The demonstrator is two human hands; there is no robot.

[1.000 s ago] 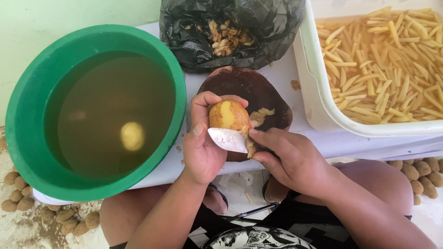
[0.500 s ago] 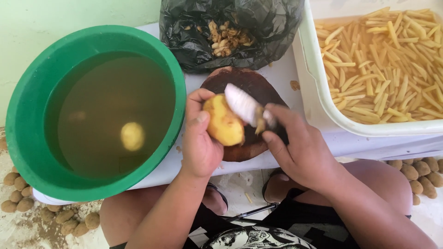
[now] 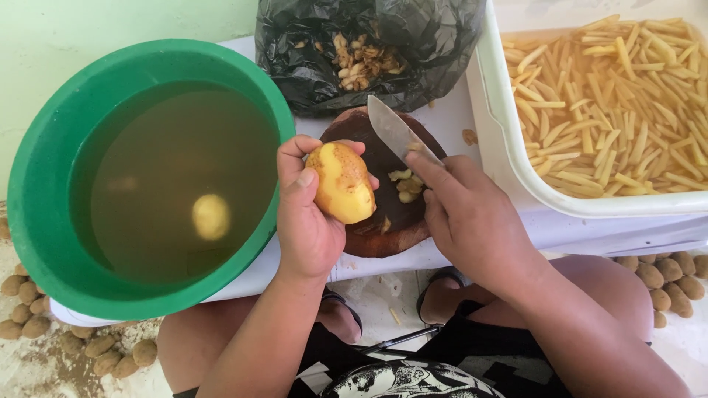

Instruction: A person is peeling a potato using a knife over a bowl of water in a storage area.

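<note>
A: Potato (image 3: pixel 341 182) first — where is it?

B: In the left hand (image 3: pixel 308 214), fingers curled round it from behind and the thumb pressed on its near side. It is mostly peeled and yellow, with a few patches of skin near the top, and it is held just above the left edge of the board (image 3: pixel 383 214).

A: And the right hand (image 3: pixel 468 217)?

B: Closed round the handle of a knife (image 3: pixel 394 131), index finger lying along the back of the blade. The blade points up and left, over the board, apart from the potato. Some peel scraps (image 3: pixel 404 186) lie on the board under it.

A: What sits around them?

B: To the left, a green basin (image 3: pixel 44 147) of cloudy water with one peeled potato (image 3: pixel 211 216) sunk in it. Behind the board, a black bag (image 3: pixel 413 44) holding brown peelings (image 3: pixel 361 59). To the right, a white tub (image 3: pixel 509 140) full of cut fries (image 3: pixel 612 96). All of it rests on a white counter (image 3: pixel 590 225).

A: Below the counter?

B: The person's knees, and small unpeeled potatoes (image 3: pixel 664 273) scattered on the floor (image 3: pixel 29 368) on both sides.
</note>
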